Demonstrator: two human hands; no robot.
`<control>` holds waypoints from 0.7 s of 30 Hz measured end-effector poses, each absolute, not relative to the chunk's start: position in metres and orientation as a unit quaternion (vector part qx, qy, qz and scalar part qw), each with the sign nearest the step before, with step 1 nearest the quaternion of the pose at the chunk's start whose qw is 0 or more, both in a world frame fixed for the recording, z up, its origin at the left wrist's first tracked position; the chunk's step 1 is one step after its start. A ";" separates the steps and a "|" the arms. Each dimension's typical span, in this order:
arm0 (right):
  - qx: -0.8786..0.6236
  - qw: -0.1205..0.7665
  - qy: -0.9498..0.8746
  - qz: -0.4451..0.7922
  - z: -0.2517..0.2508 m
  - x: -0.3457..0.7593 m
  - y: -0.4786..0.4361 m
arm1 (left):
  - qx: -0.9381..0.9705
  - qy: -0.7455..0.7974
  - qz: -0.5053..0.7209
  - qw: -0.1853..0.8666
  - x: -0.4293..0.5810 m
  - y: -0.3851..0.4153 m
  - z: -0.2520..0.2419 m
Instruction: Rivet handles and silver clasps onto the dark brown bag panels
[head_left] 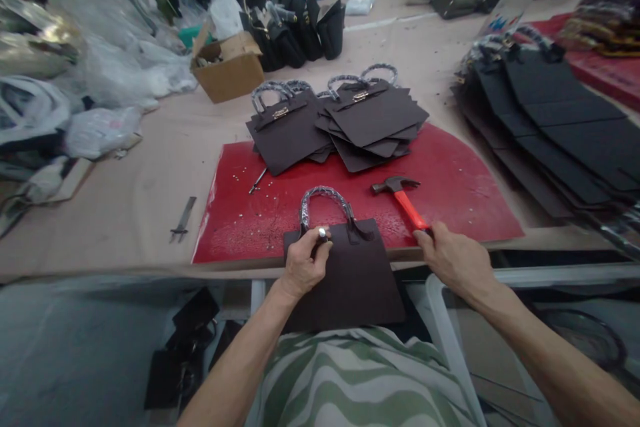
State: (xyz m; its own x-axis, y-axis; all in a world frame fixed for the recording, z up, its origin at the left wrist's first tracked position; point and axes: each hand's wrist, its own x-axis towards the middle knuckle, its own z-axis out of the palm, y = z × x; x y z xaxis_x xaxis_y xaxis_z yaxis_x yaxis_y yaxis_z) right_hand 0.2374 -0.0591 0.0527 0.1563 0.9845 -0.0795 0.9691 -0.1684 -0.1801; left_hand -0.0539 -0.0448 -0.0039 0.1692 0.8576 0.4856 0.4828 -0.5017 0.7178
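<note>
My left hand (307, 264) is closed around a metal punch (322, 233). Only its shiny round top shows; the lower end is hidden. Beneath that hand lies a dark brown bag panel (350, 280) with a plastic-wrapped curved handle (325, 192), overhanging the table's front edge towards my lap. To the right, my right hand (455, 260) grips the end of a claw hammer (409, 207) by its orange-red handle. The hammer's head is over the red mat (465, 193), apart from the punch.
Stacked bag panels with wrapped handles (375, 117) lie behind the mat's middle. More dark panels (560, 127) are piled at right. A slim metal tool (258, 181) and a flat metal piece (184, 217) lie left. A cardboard box (230, 73) and black bags (300, 37) stand further back.
</note>
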 end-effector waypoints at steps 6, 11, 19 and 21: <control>-0.592 0.171 -0.787 0.020 0.056 0.178 -0.059 | 0.734 0.468 0.448 0.204 -0.054 -0.046 0.004; -0.509 0.208 -0.825 0.127 0.025 0.148 -0.043 | 0.729 0.470 0.458 0.193 -0.053 -0.047 0.003; -0.506 0.217 -0.829 0.097 0.009 0.146 -0.045 | 0.733 0.438 0.493 0.168 -0.054 -0.048 -0.006; -0.500 0.217 -0.834 0.086 0.009 0.147 -0.046 | 0.732 0.433 0.499 0.167 -0.054 -0.049 -0.008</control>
State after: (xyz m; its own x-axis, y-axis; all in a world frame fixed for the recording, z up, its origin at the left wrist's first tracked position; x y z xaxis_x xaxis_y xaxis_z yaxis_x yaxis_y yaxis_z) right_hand 0.1467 -0.0463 0.0090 -0.4060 0.8714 0.2754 0.7965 0.4851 -0.3609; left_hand -0.0542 -0.0488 -0.0080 0.1275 0.8002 0.5859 0.4677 -0.5695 0.6760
